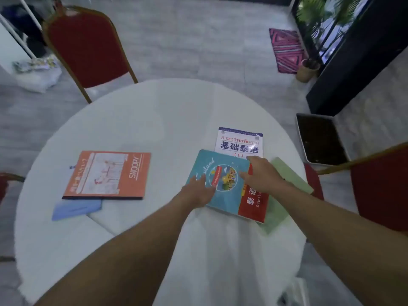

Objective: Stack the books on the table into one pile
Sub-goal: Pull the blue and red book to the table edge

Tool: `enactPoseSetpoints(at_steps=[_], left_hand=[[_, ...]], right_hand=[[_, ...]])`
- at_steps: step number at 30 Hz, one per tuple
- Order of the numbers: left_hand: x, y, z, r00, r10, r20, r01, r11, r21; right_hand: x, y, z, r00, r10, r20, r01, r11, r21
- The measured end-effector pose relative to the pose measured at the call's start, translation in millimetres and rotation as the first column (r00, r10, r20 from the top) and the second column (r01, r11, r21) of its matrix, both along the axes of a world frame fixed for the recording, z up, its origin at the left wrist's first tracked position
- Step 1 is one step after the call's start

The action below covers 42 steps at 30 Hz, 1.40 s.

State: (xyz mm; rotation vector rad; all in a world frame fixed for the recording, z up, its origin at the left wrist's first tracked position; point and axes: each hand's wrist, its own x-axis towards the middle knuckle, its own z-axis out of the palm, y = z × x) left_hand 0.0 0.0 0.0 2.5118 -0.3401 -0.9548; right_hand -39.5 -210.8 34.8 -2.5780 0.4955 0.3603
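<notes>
A teal book with a red strip [223, 195] lies on the right of the round white table [154, 120], overlapping a white book with blue characters [239, 143] behind it and a pale green book [287, 173] beneath it. My left hand [198, 191] grips the teal book's left edge. My right hand [258, 175] holds its right side, fingers over the cover. On the left, an orange Snoopy book [108, 174] rests on a light blue book [75, 209].
A red chair [86, 47] stands behind the table at the left and another red chair [379, 186] at the right. A dark tray [320, 140], a potted plant [309, 69] and a pink mat [286, 49] are on the floor at the right.
</notes>
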Motion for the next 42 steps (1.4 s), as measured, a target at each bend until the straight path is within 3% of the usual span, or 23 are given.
enactPoseSetpoints(at_steps=[5,17,22,25,35,42], left_hand=[[-10.2,-6.3,-24.7,0.99,0.0,-0.139,0.002,1.0,0.013],[-18.4,0.4,-39.3,0.973,0.23,-0.024,-0.228,0.937,-0.264],[-14.5,14.3,-40.9,0.939,0.343,-0.02,-0.34,0.917,-0.211],[-13.0,33.8,-42.0,0.923,0.384,-0.018,-0.38,0.903,-0.2],[-18.3,121.2,-34.8,0.972,0.109,0.206,-0.086,0.989,-0.12],[-54.1,181.3,-44.0,0.985,-0.101,0.141,0.107,0.994,-0.034]], right_hand=[[10.4,-4.6,-21.2,0.988,0.069,-0.14,-0.084,0.99,-0.111],[30.1,-9.2,-41.0,0.951,0.009,-0.309,-0.06,0.986,-0.157],[22.6,10.4,-42.3,0.93,-0.025,-0.366,-0.049,0.98,-0.19],[10.2,31.7,-50.4,0.935,-0.064,-0.348,0.027,0.994,-0.111],[-38.1,109.5,-55.3,0.923,0.046,-0.381,0.077,0.951,0.3],[-97.1,155.2,-69.4,0.895,0.097,-0.436,0.064,0.938,0.34]])
